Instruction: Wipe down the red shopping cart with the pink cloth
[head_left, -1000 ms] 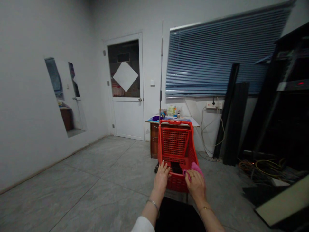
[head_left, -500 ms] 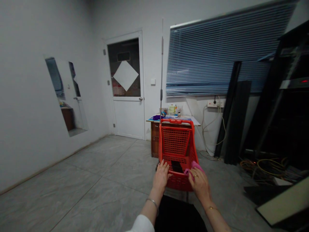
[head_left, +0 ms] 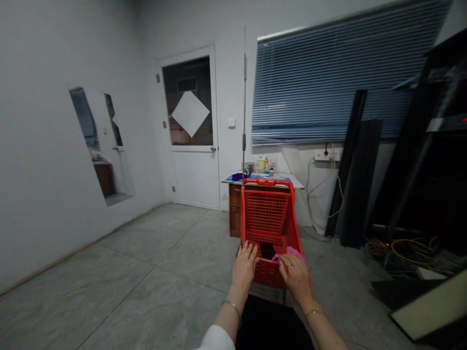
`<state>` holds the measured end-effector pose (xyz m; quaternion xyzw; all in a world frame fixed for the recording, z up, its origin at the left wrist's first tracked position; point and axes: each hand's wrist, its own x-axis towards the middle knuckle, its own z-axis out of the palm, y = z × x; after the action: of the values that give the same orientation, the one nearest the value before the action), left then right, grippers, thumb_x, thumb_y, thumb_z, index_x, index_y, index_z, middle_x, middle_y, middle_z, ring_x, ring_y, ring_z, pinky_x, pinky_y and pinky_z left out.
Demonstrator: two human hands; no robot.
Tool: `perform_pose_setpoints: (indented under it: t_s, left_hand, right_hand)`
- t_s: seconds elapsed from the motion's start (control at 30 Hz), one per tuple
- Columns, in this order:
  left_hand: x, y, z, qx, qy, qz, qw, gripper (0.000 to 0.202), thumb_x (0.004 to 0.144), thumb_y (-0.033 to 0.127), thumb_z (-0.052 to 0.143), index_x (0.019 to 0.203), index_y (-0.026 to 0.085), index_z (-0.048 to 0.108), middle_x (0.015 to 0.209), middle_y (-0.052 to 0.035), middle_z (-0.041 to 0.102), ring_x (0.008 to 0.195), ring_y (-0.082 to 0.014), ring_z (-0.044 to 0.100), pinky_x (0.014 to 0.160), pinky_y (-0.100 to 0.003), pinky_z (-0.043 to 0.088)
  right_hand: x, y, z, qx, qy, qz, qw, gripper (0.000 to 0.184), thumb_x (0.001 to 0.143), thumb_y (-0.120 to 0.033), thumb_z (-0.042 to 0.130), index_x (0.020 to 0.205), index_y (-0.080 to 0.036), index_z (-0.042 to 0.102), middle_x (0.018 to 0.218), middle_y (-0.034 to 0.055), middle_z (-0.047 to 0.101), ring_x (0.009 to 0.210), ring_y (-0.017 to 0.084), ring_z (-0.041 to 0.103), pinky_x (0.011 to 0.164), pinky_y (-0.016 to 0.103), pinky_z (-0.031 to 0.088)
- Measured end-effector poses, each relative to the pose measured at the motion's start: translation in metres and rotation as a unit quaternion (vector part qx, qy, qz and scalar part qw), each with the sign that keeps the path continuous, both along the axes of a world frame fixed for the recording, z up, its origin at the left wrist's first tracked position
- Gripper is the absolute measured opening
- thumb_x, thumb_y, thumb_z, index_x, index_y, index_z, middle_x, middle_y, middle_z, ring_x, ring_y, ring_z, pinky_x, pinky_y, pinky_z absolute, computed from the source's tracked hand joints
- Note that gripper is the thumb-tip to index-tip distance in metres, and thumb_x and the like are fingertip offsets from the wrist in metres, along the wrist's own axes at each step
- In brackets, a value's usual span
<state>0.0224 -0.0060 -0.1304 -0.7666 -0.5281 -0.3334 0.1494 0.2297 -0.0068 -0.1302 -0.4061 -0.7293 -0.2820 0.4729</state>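
A red plastic shopping cart (head_left: 266,211) stands right in front of me, its handle on the far side and its near rim towards me. My left hand (head_left: 245,262) holds the left corner of that near rim, fingers over the top and thumb on the near side. Bunched under my right hand (head_left: 296,276) is a pink cloth (head_left: 295,252), pressed on the rim's right part; the fingers are closed on it. A dark panel (head_left: 267,250) shows inside the cart's basket. The palms hide parts of the rim.
Behind the cart, a small desk (head_left: 235,209) carries a purple cloth (head_left: 239,176) and several small containers. A thin upright pole (head_left: 244,107) rises beside the cart. Cables (head_left: 412,250), dark boards (head_left: 361,184) and a leaning panel (head_left: 430,311) lie to the right. A white door (head_left: 195,177) is at the back.
My right hand has slid a little to the left along the rim with the pink cloth. My left hand stays at the cart's left corner.
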Motion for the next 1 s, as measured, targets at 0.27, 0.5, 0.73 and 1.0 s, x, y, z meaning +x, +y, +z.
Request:
perform_pose_setpoints:
  t_s: [0.27, 0.5, 0.73, 1.0]
  left_hand:
    - [0.005, 0.004, -0.002, -0.017, -0.019, -0.009, 1.0, 0.036, 0.098, 0.024, 0.048, 0.133, 0.02, 0.055, 0.138, -0.01, 0.057, 0.137, -0.028, 0.04, 0.109, -0.054, 0.041]
    - [-0.007, 0.006, -0.002, -0.019, -0.004, -0.016, 1.0, 0.036, 0.097, 0.023, 0.049, 0.132, 0.017, 0.055, 0.137, -0.012, 0.057, 0.137, -0.027, 0.04, 0.11, -0.052, 0.041]
    - [-0.004, 0.009, -0.004, -0.023, -0.018, -0.023, 0.999, 0.037, 0.098, 0.021, 0.046, 0.134, 0.017, 0.054, 0.138, -0.0113, 0.056, 0.137, -0.0276, 0.04, 0.11, -0.053, 0.04]
    - [-0.006, 0.01, -0.004, -0.019, -0.015, -0.036, 0.999, 0.037, 0.098, 0.023, 0.046, 0.134, 0.016, 0.054, 0.138, -0.0117, 0.056, 0.138, -0.0278, 0.039, 0.11, -0.053, 0.041]
  right_hand:
    - [-0.019, 0.0, -0.003, 0.001, 0.035, -0.05, 0.998, 0.016, 0.091, -0.021, 0.053, 0.097, -0.018, 0.068, 0.093, 0.0058, 0.071, 0.09, 0.017, 0.063, 0.088, 0.034, 0.049]
    - [-0.039, 0.001, -0.003, -0.008, 0.014, -0.019, 1.0, 0.02, 0.092, -0.022, 0.052, 0.104, -0.018, 0.068, 0.098, 0.0063, 0.071, 0.095, 0.017, 0.063, 0.091, 0.034, 0.048]
    - [0.014, 0.0, 0.002, -0.014, -0.001, 0.0, 1.0, 0.018, 0.091, -0.024, 0.055, 0.103, -0.019, 0.067, 0.097, 0.0041, 0.071, 0.094, 0.016, 0.063, 0.094, 0.034, 0.048]
    - [-0.044, 0.0, -0.003, 0.002, 0.026, -0.046, 0.999, 0.019, 0.092, -0.021, 0.052, 0.101, -0.018, 0.068, 0.097, 0.0067, 0.071, 0.095, 0.017, 0.063, 0.091, 0.033, 0.047]
